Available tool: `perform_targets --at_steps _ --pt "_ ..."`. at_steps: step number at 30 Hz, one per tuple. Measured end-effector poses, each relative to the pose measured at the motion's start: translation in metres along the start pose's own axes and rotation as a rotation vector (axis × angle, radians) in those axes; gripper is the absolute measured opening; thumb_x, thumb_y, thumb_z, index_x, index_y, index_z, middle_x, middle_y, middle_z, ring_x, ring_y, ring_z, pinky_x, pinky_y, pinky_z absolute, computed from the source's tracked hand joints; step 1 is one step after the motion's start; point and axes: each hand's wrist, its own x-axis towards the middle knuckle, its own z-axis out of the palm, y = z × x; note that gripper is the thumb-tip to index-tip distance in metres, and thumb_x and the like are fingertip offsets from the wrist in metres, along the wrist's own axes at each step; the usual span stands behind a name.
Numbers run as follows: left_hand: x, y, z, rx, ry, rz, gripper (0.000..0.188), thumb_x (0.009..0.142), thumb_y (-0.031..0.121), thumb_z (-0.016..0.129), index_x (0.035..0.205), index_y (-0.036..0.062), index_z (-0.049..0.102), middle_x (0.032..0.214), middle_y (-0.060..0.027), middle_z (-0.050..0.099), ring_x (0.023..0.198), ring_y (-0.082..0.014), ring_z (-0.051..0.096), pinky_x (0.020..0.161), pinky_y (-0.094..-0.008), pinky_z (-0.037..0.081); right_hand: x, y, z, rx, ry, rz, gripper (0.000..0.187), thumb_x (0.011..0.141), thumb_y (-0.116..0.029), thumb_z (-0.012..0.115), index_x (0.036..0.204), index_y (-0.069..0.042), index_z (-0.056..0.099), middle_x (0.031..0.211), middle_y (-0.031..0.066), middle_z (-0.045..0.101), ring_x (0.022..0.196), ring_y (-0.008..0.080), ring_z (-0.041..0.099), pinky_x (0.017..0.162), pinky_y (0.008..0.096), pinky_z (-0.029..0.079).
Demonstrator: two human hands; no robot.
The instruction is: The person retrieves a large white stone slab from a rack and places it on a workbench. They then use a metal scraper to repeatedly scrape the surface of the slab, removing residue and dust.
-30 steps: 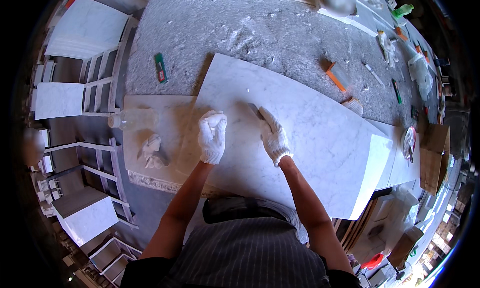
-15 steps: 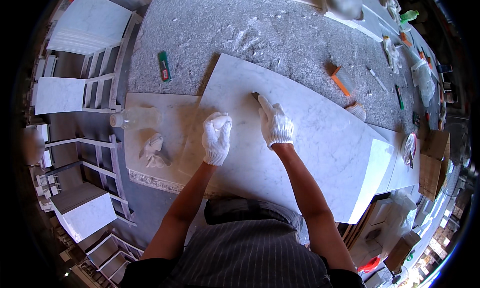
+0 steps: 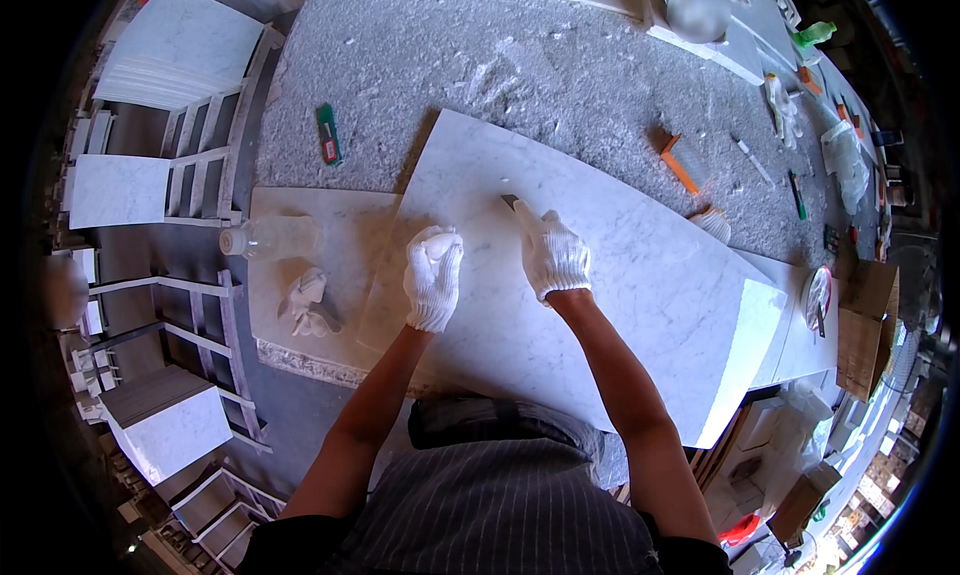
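Note:
A large white marble slab [image 3: 620, 325] with grey veins lies tilted across a lower slab [image 3: 268, 315] on the bench. Over its left part my left hand [image 3: 433, 285], in a white knit glove, is closed around a whitish wad [image 3: 440, 243] whose kind I cannot make out. My right hand [image 3: 556, 255], gloved the same way, grips a small dark blade [image 3: 510, 202]; the fingers hide its handle. The blade's tip points up and left, close to the slab's face. A crumpled white cloth [image 3: 308, 300] and a translucent bottle [image 3: 275, 239] rest on the lower slab.
Dusty grey bench top [image 3: 400, 55] spreads beyond the slab. On it lie a green box [image 3: 329, 135], an orange-edged tool [image 3: 684, 163], a marker [image 3: 798, 195] and gloves [image 3: 783, 110]. Racks with stone tiles [image 3: 120, 190] stand left; a cardboard box [image 3: 866, 330] is at right.
My right hand has drawn back slightly toward me and right, and more of the blade shows. The left hand has barely moved. At the top right, another person's gloved hand has come into view.

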Motion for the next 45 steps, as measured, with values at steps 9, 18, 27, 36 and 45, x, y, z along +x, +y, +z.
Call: perform_targets --at_steps 9,18,27,36,45 --pt "0.003 0.01 0.003 -0.04 -0.033 0.007 0.019 0.089 0.001 0.063 0.105 0.0015 0.052 0.11 -0.0111 0.055 0.098 -0.0168 0.055 0.085 -0.0294 0.049 0.015 0.002 0.004 -0.069 -0.038 -0.017 0.039 0.093 -0.017 0.046 0.131 -0.016 0.047 0.1 0.0216 0.059 0.078 0.0375 0.066 0.063 0.0468 0.054" --pt "0.003 -0.001 -0.001 0.088 -0.005 0.166 0.022 0.089 0.006 0.065 0.105 0.0014 0.052 0.108 -0.0121 0.061 0.092 -0.0171 0.061 0.081 -0.0296 0.052 0.006 -0.007 -0.017 -0.007 -0.115 0.017 0.042 0.091 -0.013 0.047 0.133 -0.019 0.045 0.102 0.0229 0.059 0.08 0.0388 0.066 0.064 0.0463 0.055" --pt "0.0 -0.002 0.001 0.056 0.0 0.097 0.023 0.089 0.006 0.066 0.107 0.0008 0.053 0.108 -0.0126 0.061 0.092 -0.0169 0.061 0.08 -0.0294 0.052 0.008 -0.006 0.003 -0.102 -0.163 0.036 0.044 0.093 -0.015 0.046 0.137 -0.017 0.042 0.1 0.0213 0.06 0.076 0.0393 0.065 0.065 0.0455 0.054" --pt "0.024 0.015 -0.003 0.337 -0.012 0.345 0.043 0.087 -0.001 0.064 0.127 0.0021 0.048 0.103 -0.0099 0.062 0.092 -0.0196 0.06 0.083 -0.0316 0.051 -0.051 0.026 0.003 0.105 0.14 -0.017 0.036 0.091 -0.019 0.056 0.127 -0.02 0.057 0.082 0.0137 0.06 0.065 0.0327 0.063 0.055 0.0427 0.051" --pt "0.072 0.027 0.007 0.76 -0.134 0.639 0.04 0.084 0.004 0.067 0.12 0.0054 0.049 0.096 -0.0106 0.065 0.083 -0.0317 0.062 0.072 -0.042 0.05 -0.085 0.049 0.037 -0.039 0.366 -0.082 0.045 0.083 -0.014 0.064 0.127 -0.024 0.059 0.073 0.0099 0.056 0.054 0.0255 0.058 0.044 0.0385 0.049"
